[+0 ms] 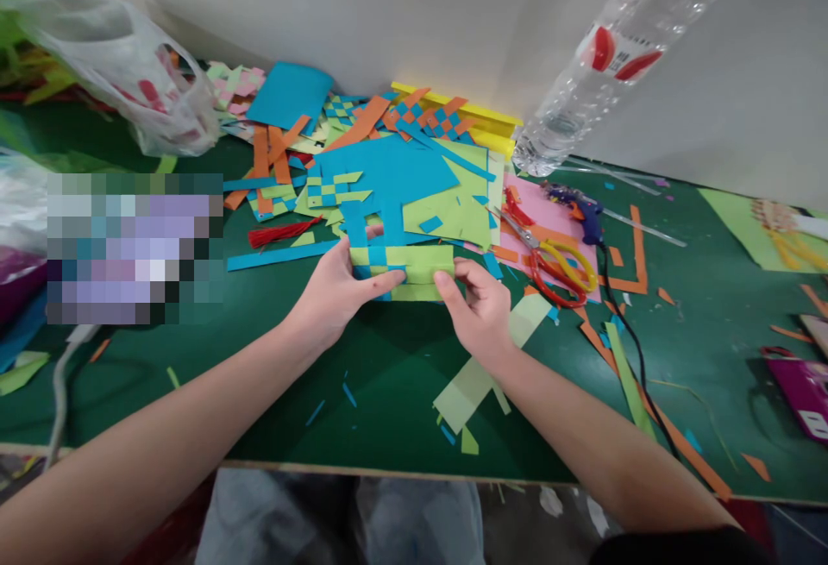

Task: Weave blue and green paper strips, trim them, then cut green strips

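Observation:
Between my two hands is a piece of woven paper strips (423,265), blue strips crossing light green ones in a small checkerboard. My left hand (336,293) grips its left part, thumb laid over the weave and the fingers mostly hidden behind. The right-hand ends of the green strips are pinched by my right hand (475,302), between thumb and fingers. Two blue strip ends (392,224) stick up from the weave, away from me. Just beyond lie a large blue paper sheet (388,164) and a light green sheet (475,194).
Scissors (549,259) with red and yellow handles lie at right, beside a blue glue gun (586,216) and its black cord. A plastic bottle (582,73) stands behind. At left are a red tassel (281,233), a plastic bag (155,91) and a blurred-out device (135,246). Paper scraps litter the green table.

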The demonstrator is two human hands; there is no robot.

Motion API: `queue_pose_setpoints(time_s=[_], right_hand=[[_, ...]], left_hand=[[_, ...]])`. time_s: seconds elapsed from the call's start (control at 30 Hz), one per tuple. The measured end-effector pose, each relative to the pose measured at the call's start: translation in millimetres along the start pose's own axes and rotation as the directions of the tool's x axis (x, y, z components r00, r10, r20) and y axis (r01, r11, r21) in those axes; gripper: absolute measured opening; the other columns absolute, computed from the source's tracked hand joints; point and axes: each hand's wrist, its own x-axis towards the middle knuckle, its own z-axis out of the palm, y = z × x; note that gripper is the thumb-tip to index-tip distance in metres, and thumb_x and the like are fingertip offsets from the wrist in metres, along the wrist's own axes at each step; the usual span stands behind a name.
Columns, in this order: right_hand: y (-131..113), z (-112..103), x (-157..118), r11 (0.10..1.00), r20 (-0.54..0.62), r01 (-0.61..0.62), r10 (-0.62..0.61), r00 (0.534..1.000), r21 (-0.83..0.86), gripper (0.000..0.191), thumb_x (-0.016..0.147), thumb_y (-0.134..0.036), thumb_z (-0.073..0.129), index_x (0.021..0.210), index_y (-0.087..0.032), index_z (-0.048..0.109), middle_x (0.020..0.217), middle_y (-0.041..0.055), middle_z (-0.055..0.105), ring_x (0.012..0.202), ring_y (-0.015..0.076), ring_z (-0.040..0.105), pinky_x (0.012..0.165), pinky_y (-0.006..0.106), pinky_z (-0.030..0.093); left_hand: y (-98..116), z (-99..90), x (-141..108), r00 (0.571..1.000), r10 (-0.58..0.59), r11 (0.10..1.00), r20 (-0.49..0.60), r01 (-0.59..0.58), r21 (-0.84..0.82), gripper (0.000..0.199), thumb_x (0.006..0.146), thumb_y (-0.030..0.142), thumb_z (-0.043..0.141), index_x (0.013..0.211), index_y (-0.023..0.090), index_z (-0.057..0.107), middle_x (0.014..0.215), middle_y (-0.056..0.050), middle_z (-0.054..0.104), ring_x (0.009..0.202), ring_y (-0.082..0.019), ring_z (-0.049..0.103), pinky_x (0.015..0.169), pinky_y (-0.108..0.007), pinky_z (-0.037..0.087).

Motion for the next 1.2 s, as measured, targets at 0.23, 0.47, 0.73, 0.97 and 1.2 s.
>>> queue_pose_setpoints(time_s=[0.23, 0.47, 0.73, 0.97, 1.2], right_hand=[[0.5, 0.3, -0.1, 1.0, 0.013, 0.01, -0.01, 1.0, 0.021, 0.023, 0.09, -0.035, 0.06, 0.071, -0.022, 0.053, 0.068, -0.0014, 0.056, 0.071, 0.0139, 0.056, 0.067, 0.028, 0.048], [0.7, 0.6, -0.5, 1.0, 0.022, 0.003, -0.003, 1.0, 0.017, 0.023, 0.089, -0.035, 0.06, 0.071, -0.022, 0.053, 0.069, -0.0006, 0.057, 0.074, 0.0148, 0.056, 0.068, 0.029, 0.048], [-0.4, 0.0, 0.0, 1.0, 0.024, 0.005, -0.006, 1.0, 0.017, 0.023, 0.089, -0.035, 0.06, 0.071, -0.022, 0.053, 0.069, -0.0003, 0.056, 0.073, 0.0151, 0.056, 0.068, 0.03, 0.048], [-3.9, 0.8, 0.5, 1.0, 0.001, 0.024, -0.024, 1.0, -0.008, 0.022, 0.086, -0.034, 0.062, 0.069, -0.022, 0.054, 0.066, -0.0001, 0.055, 0.071, 0.0158, 0.054, 0.065, 0.03, 0.047], [-5.9, 0.7, 3.7, 0.993, 0.074, 0.111, -0.108, 0.991, -0.037, 0.013, 0.084, -0.029, 0.063, 0.073, -0.022, 0.063, 0.074, 0.0023, 0.066, 0.076, 0.0176, 0.061, 0.077, 0.037, 0.05]], left_hand=[[-2.2, 0.7, 1.0, 1.0, 0.004, 1.0, -0.016, -0.003, 0.03, 0.06, 0.064, 0.023, 0.085, 0.118, 0.022, 0.06, 0.117, -0.006, 0.072, 0.105, -0.026, 0.069, 0.088, -0.036, 0.059], [-2.6, 0.6, 0.8, 1.0, 0.007, 0.999, -0.028, -0.006, 0.036, 0.055, 0.064, 0.021, 0.084, 0.114, 0.02, 0.061, 0.116, -0.005, 0.072, 0.105, -0.024, 0.069, 0.088, -0.035, 0.059], [-0.7, 2.3, 0.3, 0.999, 0.033, 0.999, -0.03, -0.032, 0.038, 0.055, 0.062, 0.022, 0.085, 0.112, 0.018, 0.062, 0.115, -0.006, 0.072, 0.104, -0.025, 0.069, 0.088, -0.035, 0.058], [-2.3, 1.9, 0.5, 0.997, 0.059, 0.998, -0.051, -0.057, 0.04, 0.057, 0.06, 0.025, 0.087, 0.11, 0.019, 0.061, 0.111, -0.006, 0.073, 0.101, -0.025, 0.07, 0.09, -0.038, 0.057], [-2.0, 1.3, 1.1, 0.995, 0.08, 0.996, -0.064, -0.078, 0.045, 0.052, 0.059, 0.026, 0.087, 0.102, 0.019, 0.059, 0.108, -0.005, 0.073, 0.1, -0.024, 0.07, 0.091, -0.037, 0.056]])
